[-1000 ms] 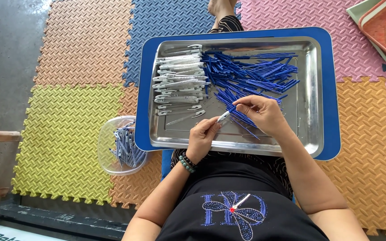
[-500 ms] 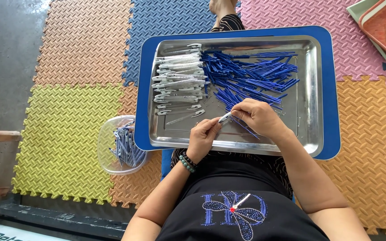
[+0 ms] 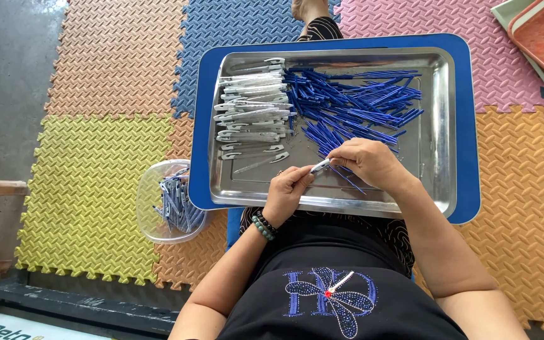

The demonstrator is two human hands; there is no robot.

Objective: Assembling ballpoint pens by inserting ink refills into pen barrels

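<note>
The left hand [image 3: 288, 189] and right hand [image 3: 366, 162] are pinching a small white pen barrel [image 3: 320, 166] between their fingertips, at six o'clock on the steel tray [image 3: 442, 126]. It is looking light, stiff, smooth and probably slippery; gripping near each end is suiting it best.

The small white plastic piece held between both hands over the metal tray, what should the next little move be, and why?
Probably push the thin blue refill further into the small white plastic piece. The left hand and right hand pinch it together above the steel tray, so the joining looks unfinished. Once seated, it likely belongs in the clear plastic bowl with similar assembled pieces.
</note>
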